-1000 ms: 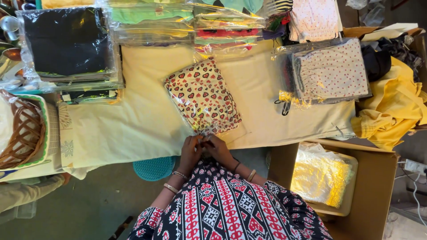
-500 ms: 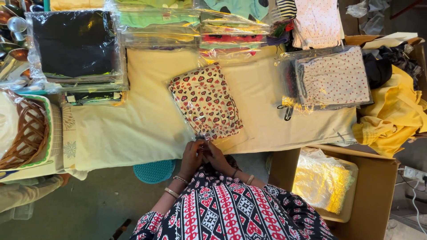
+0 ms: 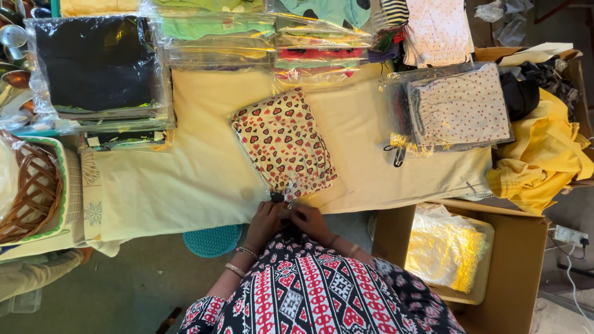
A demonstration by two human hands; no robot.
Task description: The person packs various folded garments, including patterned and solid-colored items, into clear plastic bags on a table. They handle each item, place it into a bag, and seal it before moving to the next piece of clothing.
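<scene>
- Heart-printed cloth packet [image 3: 283, 143], cream with red and brown hearts, lies tilted on the pale yellow table cover [image 3: 185, 179]; its near corner reaches your hands at the table edge.
- Your left hand [image 3: 265, 221] and right hand [image 3: 311, 220] are closed together on that corner; what the fingers pinch is too small to tell.
- Since half a second ago the packet has barely shifted; your hands stay at the same corner, so the fiddly work there goes on.
- Right of it, well apart: a bagged dotted garment [image 3: 461, 106].
- Left: a black bagged stack [image 3: 93, 65] and a wicker basket [image 3: 28, 192].
- Below right: an open carton [image 3: 520, 266] holding yellow packets.
</scene>
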